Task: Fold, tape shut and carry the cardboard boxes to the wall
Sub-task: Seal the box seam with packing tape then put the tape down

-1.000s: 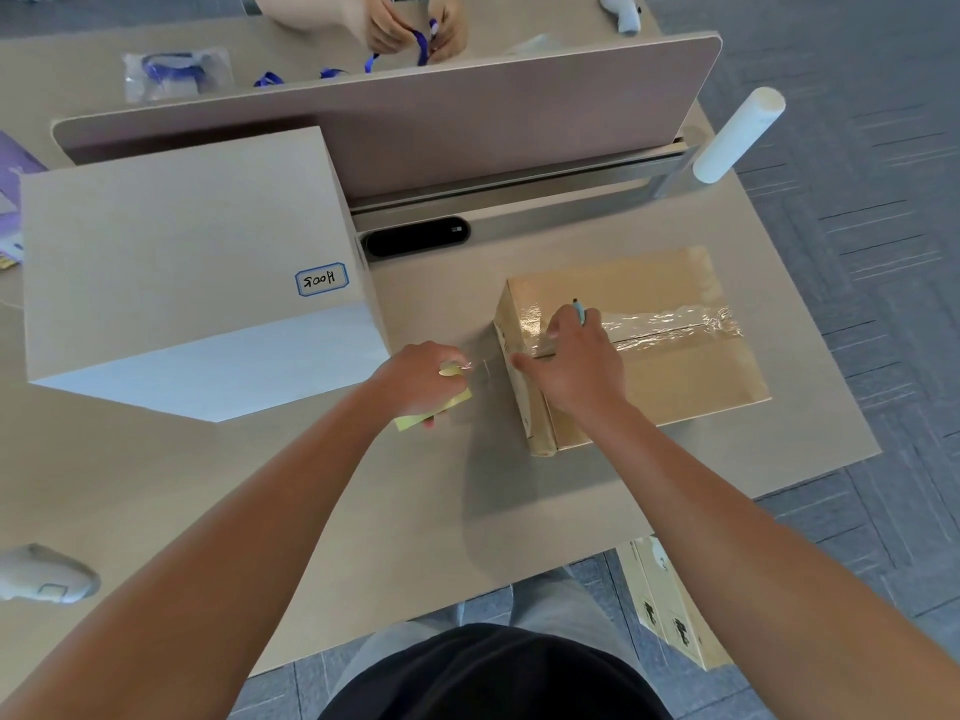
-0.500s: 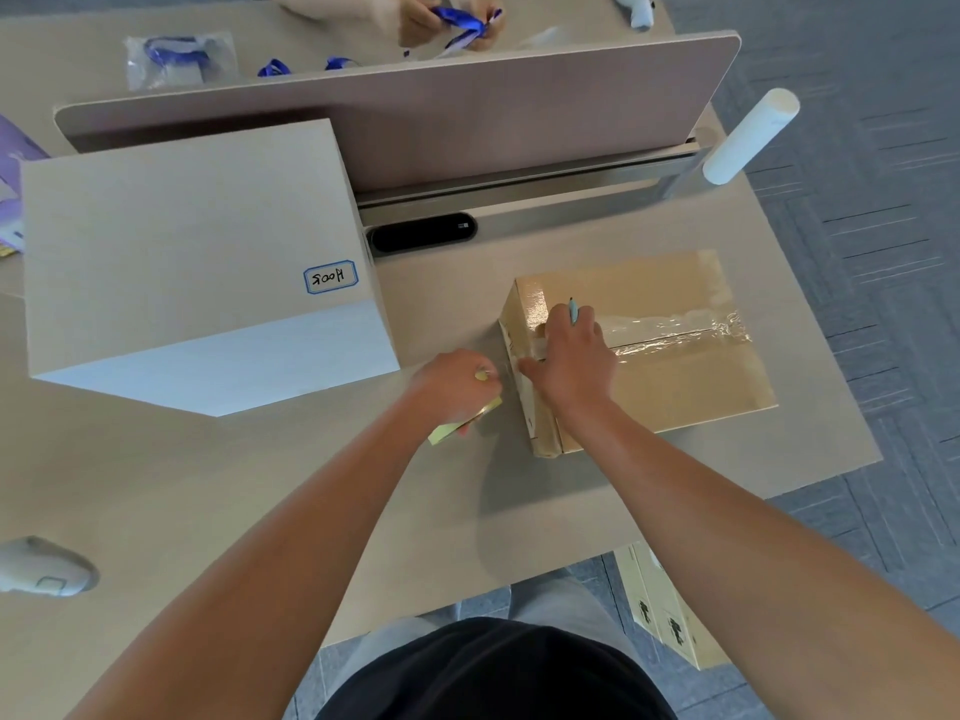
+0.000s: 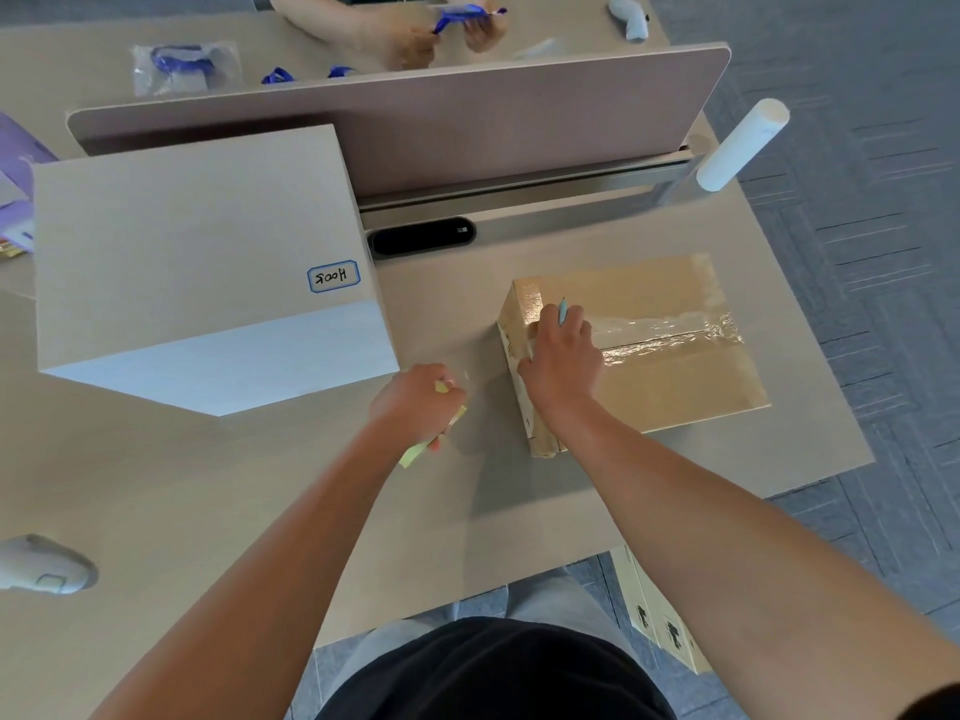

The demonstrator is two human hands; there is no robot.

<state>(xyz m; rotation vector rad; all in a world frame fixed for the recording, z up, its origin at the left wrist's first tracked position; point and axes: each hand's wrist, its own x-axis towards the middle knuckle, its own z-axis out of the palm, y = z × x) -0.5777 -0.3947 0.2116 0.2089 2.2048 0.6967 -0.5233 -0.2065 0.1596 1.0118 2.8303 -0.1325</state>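
Under the right hand (image 3: 561, 356), the cardboard box (image 3: 670, 371) sits on the table (image 3: 260, 501); its fingers grip a small cutter (image 3: 562, 310), seemingly to sever tape. Just left, the left hand (image 3: 415, 402) grips the yellow tape roll (image 3: 415, 452), likely tensioning.

The scene is evenly and brightly lit. Glare is seen on the clear tape (image 3: 670, 332) across the cardboard box (image 3: 675, 387). Soft shadows are cast on the worktop (image 3: 260, 485) near the box. Straight edges are bowed by wide-angle distortion.
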